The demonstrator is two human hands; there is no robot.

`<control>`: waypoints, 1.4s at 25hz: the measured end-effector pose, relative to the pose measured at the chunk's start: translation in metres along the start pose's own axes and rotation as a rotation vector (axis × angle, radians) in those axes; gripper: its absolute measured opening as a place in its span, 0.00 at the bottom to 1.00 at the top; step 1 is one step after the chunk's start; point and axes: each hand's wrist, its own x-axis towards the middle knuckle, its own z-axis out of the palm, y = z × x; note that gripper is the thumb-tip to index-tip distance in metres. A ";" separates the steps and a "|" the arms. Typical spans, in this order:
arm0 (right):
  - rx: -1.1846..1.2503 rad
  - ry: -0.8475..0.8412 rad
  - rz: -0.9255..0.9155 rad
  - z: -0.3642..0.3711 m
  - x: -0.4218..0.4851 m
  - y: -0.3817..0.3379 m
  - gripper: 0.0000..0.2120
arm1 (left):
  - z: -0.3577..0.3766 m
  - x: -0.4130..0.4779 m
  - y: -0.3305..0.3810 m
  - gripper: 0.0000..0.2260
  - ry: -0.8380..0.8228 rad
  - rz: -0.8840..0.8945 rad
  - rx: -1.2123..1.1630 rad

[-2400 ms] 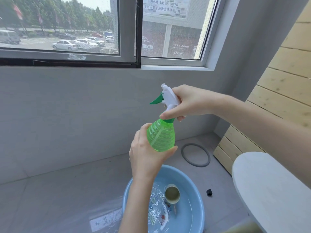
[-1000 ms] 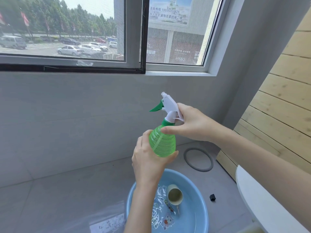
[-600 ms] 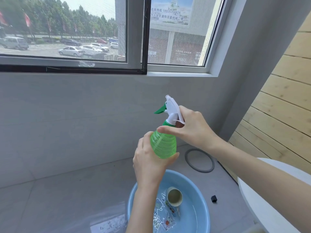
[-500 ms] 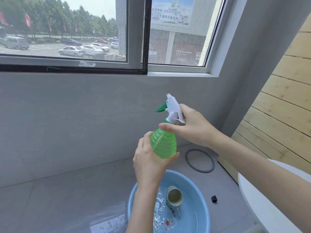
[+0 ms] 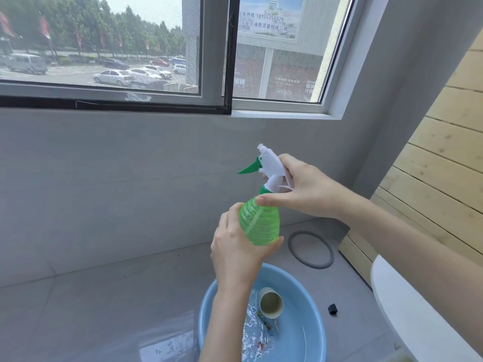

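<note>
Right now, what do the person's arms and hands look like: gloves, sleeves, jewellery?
Both are bare. The left hand and right hand wear no gloves; no ring shows on the visible fingers, no watch or band at either wrist. Neither the left forearm nor the right forearm shows a sleeve up to the frame edge.

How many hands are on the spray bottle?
2. The left hand grips the spray bottle by its green body; the right hand holds the neck under the white trigger head.

Home utility corner, balcony-like. Grey tiled floor (image 5: pixel 104 309) and wall (image 5: pixel 130 178); sliding window (image 5: pixel 162 56) over a car park (image 5: pixel 112 75); plank panelling (image 5: pixel 444 165) on the right; blue wash basin (image 5: pixel 305 291) with water on the floor; white round table (image 5: pixel 418 322).
</note>
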 end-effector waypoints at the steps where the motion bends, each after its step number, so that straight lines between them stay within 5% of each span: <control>1: 0.101 -0.068 -0.016 -0.004 0.001 0.001 0.24 | 0.000 0.000 0.000 0.37 0.000 0.001 0.002; 3: 0.147 -0.078 -0.064 -0.006 0.000 0.002 0.24 | 0.001 0.001 -0.002 0.37 -0.002 0.003 0.008; 8: -0.254 0.139 -0.048 0.003 -0.001 -0.005 0.23 | 0.002 -0.001 -0.002 0.38 0.004 0.018 0.015; 12: 0.017 -0.092 -0.005 -0.014 0.001 -0.004 0.27 | 0.003 0.000 -0.003 0.38 -0.004 0.016 0.009; 17: -0.242 0.151 -0.026 0.000 -0.002 -0.007 0.26 | 0.003 -0.001 -0.001 0.38 -0.007 0.022 0.001; 21: -0.038 -0.041 -0.024 -0.009 -0.003 -0.005 0.28 | 0.004 0.000 -0.002 0.37 -0.002 0.014 0.001; 25: -0.290 0.184 -0.041 0.005 -0.004 -0.006 0.25 | 0.003 -0.001 -0.002 0.37 0.003 0.025 0.008; 27: -0.317 0.120 -0.018 0.000 -0.003 -0.006 0.27 | 0.002 0.000 -0.002 0.37 0.004 0.031 0.015; 30: -0.036 -0.030 -0.059 -0.004 -0.002 -0.006 0.36 | 0.002 0.001 -0.002 0.37 0.011 0.012 -0.011; 35: -0.274 0.162 -0.011 0.005 -0.005 -0.011 0.23 | 0.001 -0.001 -0.001 0.37 0.003 0.025 -0.007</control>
